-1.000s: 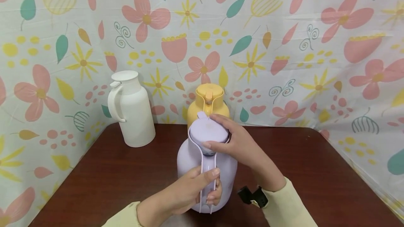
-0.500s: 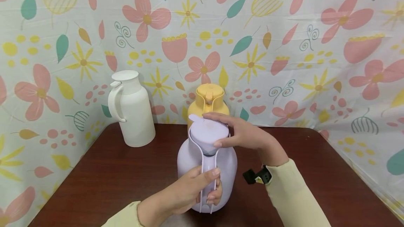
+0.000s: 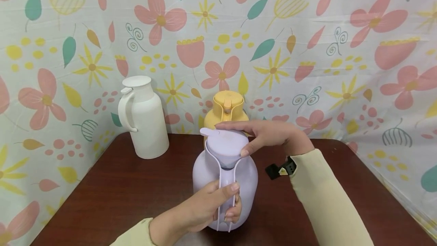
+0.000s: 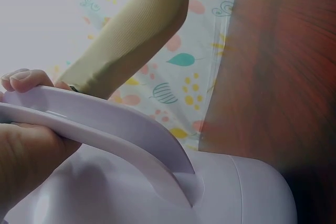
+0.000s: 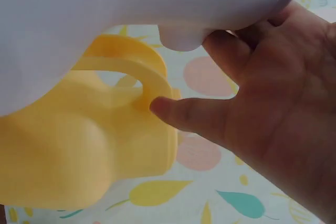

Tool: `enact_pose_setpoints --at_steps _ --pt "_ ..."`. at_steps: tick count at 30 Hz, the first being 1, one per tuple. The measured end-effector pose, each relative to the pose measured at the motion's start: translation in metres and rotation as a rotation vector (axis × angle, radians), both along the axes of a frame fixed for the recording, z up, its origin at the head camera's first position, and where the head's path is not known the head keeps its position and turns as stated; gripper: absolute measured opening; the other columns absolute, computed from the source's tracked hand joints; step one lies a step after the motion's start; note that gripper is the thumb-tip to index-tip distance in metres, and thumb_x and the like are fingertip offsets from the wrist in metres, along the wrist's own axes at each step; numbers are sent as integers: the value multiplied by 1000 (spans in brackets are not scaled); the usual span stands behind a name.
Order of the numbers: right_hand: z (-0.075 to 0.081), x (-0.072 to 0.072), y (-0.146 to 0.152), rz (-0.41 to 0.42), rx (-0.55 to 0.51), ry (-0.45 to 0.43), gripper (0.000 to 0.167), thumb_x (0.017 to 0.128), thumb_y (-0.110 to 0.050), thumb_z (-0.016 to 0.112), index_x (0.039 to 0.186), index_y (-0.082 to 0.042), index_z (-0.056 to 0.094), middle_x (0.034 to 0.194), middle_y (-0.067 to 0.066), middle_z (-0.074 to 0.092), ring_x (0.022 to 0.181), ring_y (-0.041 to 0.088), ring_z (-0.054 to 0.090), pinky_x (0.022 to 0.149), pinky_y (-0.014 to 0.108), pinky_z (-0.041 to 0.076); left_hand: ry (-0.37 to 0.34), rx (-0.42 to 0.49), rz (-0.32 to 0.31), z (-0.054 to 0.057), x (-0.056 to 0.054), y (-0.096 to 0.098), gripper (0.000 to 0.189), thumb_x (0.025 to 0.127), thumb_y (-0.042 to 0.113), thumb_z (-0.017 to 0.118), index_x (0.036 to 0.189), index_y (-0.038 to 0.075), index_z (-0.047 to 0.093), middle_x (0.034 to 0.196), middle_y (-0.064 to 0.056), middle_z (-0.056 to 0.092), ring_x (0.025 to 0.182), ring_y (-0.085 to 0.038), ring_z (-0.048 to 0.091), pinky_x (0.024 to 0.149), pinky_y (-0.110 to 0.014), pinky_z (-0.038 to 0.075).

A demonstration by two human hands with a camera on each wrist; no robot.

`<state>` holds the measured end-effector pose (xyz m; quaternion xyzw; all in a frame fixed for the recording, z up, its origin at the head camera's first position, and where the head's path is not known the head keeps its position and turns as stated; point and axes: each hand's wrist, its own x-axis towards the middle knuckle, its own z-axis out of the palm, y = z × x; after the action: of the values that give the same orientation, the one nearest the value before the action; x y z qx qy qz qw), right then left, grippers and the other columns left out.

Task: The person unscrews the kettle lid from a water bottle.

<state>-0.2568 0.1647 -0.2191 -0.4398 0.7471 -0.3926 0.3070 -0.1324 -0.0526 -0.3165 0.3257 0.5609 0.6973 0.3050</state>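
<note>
A lavender thermos jug (image 3: 205, 174) stands on the table, its handle toward me. My left hand (image 3: 205, 204) grips that handle, fingers wrapped round it with the thumb across the front; the left wrist view shows the handle (image 4: 123, 142) close up. On top sits the jug's lavender lid (image 3: 225, 143), its small tab pointing left. My right hand (image 3: 269, 134) holds the lid from the right, its fingers over the far side and the thumb at the near right edge. In the right wrist view the thumb (image 5: 191, 114) sticks out in front of a yellow jug, apart from the lavender one.
Right behind the lavender jug stands a yellow thermos jug (image 3: 216, 117), partly hidden. A white thermos jug (image 3: 150, 124) is at the back left of the dark wooden table (image 3: 102, 189). A flower-patterned cloth (image 3: 300, 48) hangs behind. A black device (image 3: 281, 169) is strapped to the right wrist.
The lid has turned, its tab swinging from the back toward the left. My right hand has turned with it, its wrist and forearm moving up and right. The left hand keeps its grip.
</note>
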Motion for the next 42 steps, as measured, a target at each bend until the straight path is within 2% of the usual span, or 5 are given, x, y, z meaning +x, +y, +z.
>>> enact_pose_setpoints --at_steps 10,14,18,23,42 --pt "-8 -10 -3 71 -72 -25 104 93 -43 73 164 -7 7 165 23 23 144 12 39 113 21 41 -2 1 20 1 1 -4 63 110 38 36 85 -20 28 64 10 45 64 -3 44 68 -19 38" --pt "-13 4 -9 -174 -122 60 94 95 -48 67 165 -13 14 170 18 16 155 31 27 123 42 34 -2 6 23 1 0 -3 63 110 37 36 84 -20 28 64 10 44 64 -3 44 68 -19 39" --pt "-28 37 -21 -530 -158 330 78 96 -40 67 161 -17 30 170 14 22 158 38 21 123 65 24 -10 4 21 1 0 -3 63 110 38 36 85 -20 28 64 10 45 64 -3 44 68 -19 39" --pt "-52 71 -34 -773 -234 530 82 89 -37 75 157 -10 37 169 18 24 158 43 17 121 72 20 -10 3 11 0 0 -2 64 110 40 37 87 -20 28 64 11 45 64 -2 45 69 -18 39" --pt "-55 95 -48 -975 -243 431 89 82 -35 83 156 -12 40 162 13 40 147 34 39 115 58 38 -1 7 6 0 1 0 64 110 39 36 84 -19 28 65 10 45 65 -3 45 69 -18 39"
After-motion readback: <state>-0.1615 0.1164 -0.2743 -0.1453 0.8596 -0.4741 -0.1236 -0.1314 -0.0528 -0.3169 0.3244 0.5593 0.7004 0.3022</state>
